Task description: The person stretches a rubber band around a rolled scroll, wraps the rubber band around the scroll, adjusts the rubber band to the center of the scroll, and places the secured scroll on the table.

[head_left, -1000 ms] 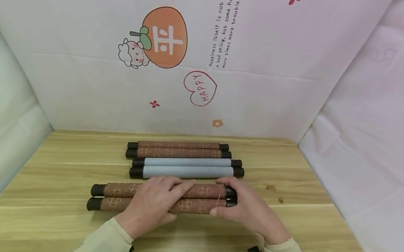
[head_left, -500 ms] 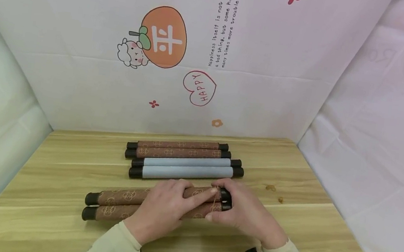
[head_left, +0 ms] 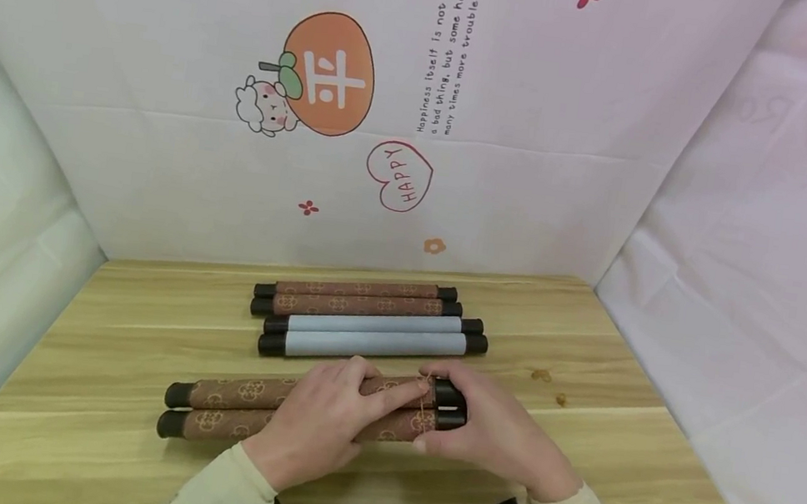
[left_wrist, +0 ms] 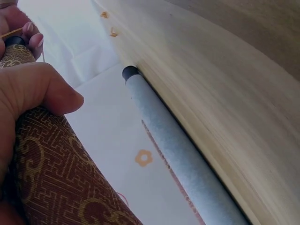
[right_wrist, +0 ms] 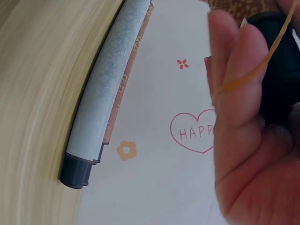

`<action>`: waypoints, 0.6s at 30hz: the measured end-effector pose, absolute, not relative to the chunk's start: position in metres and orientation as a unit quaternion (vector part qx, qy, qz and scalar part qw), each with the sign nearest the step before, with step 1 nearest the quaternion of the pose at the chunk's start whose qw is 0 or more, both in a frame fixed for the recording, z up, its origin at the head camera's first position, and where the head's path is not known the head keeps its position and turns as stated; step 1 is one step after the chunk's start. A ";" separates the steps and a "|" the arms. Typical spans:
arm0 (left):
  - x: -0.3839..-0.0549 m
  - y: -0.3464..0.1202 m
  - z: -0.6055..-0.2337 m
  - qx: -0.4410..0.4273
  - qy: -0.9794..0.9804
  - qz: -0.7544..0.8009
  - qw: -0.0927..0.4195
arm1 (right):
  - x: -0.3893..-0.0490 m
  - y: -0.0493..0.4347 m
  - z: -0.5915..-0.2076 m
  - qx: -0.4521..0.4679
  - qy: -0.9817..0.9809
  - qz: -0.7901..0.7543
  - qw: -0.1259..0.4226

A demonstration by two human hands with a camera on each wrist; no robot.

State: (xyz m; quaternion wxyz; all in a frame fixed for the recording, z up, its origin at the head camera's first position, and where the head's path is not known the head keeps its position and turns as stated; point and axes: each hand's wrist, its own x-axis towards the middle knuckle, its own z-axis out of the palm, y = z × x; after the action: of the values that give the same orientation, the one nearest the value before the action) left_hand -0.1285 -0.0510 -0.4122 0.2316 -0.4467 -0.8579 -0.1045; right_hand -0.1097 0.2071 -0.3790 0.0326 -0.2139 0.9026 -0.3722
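Note:
Two brown patterned scrolls (head_left: pixel 246 391) with black end knobs lie side by side at the front, slightly tilted. My left hand (head_left: pixel 322 423) grips the pair around the middle, its index finger reaching toward the right end. At that end my right hand (head_left: pixel 495 431) curls around the black knobs and holds a thin orange rubber band (head_left: pixel 422 410), stretched between thumb and fingers across the scrolls. In the right wrist view the rubber band (right_wrist: pixel 243 83) loops over the fingers beside a black knob (right_wrist: pixel 279 65). The band's far side is hidden.
Behind the hands lie two light-blue scrolls (head_left: pixel 377 343) and another brown pair (head_left: pixel 367 305), parallel on the wooden table (head_left: pixel 139 312). Loose rubber bands (head_left: pixel 542 376) lie to the right. White printed cloth (head_left: pixel 519 174) walls the back and sides.
The front scrolls have shifted left and slightly toward me, left end lower. My left hand has slid right along them, its index finger now at the rubber band. The band has moved slightly left.

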 end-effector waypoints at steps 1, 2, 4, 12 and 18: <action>-0.128 -0.052 -0.411 -0.446 -0.859 -0.107 0.229 | -0.109 0.208 -0.379 -0.208 0.895 -0.391 0.044; -0.128 -0.053 -0.410 -0.447 -0.859 -0.110 0.226 | -0.108 0.209 -0.379 -0.204 0.886 -0.413 0.056; -0.128 -0.054 -0.408 -0.447 -0.858 -0.117 0.222 | -0.108 0.211 -0.379 -0.200 0.867 -0.450 0.074; -0.125 -0.059 -0.399 -0.443 -0.858 -0.144 0.218 | -0.106 0.216 -0.384 -0.230 0.763 -0.592 0.121; -0.124 -0.062 -0.390 -0.407 -0.871 -0.170 0.216 | -0.099 0.209 -0.396 -0.267 0.702 -0.648 0.126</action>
State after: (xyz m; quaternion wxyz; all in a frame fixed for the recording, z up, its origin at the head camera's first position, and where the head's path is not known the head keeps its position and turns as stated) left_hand -0.1236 -0.0621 -0.3895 0.2157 -0.4066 -0.8714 -0.1696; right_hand -0.0992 0.2091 -0.3964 0.1259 -0.2674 0.7015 -0.6485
